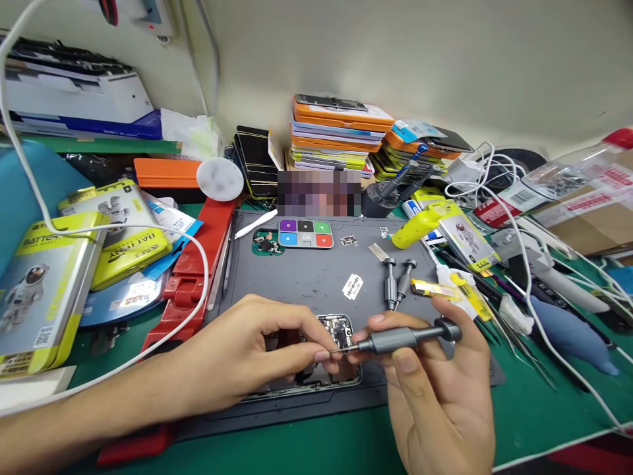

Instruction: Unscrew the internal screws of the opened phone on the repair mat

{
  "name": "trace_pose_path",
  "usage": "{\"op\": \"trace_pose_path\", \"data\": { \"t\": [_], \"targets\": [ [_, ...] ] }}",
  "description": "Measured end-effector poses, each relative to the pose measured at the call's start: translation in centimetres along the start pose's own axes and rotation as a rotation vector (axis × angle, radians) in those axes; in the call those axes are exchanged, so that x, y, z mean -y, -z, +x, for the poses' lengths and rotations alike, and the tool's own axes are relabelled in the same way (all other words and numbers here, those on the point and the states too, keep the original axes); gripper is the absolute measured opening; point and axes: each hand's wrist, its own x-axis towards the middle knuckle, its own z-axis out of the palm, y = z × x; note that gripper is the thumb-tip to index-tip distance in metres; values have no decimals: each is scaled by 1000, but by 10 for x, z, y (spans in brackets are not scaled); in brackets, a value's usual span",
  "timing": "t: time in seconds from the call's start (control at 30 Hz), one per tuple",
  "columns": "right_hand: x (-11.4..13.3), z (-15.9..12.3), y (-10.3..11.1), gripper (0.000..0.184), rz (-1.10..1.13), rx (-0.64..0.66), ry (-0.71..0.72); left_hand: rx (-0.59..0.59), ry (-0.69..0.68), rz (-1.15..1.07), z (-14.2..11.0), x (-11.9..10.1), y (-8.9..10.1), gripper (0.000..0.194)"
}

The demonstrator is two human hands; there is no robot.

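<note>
Right hand (435, 396) grips the screwdriver (393, 340), long axis roughly sideways, bit pointing left into left hand (262, 343)'s narrow thumb-finger pinch; can't tell if anything else is pinched. Pinch sits over the open phone (341, 328).

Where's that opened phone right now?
In the head view, the opened phone lies at lower centre on the dark mat, partly hidden by the left hand, the right hand by its right end.

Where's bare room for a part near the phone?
The gray mat is mostly bare between the multicolored tray and left hand, left of the razor blade. So is the green tabletop between the red fixture and right hand. It's crowded at right, around the tweezers.
</note>
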Motion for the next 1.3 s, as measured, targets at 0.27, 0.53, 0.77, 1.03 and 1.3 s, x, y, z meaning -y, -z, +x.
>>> {"op": "trace_pose_path", "data": {
  "t": [0.27, 0.53, 0.77, 1.03, 1.3],
  "targets": [
    [1, 2, 4, 49, 52, 53, -84, 49, -29, -71, -1, 1, 0, 19],
    [2, 2, 2, 47, 60, 60, -78, 61, -38, -26, 0, 2, 0, 20],
    [2, 2, 3, 46, 70, 55, -77, 57, -28, -21, 0, 1, 1, 19],
    [3, 2, 2, 44, 65, 57, -78, 51, -44, -25, -1, 2, 0, 20],
    [5, 3, -1, 45, 92, 83, -107, 59, -60, 30, -1, 3, 2, 19]
  ]
}}
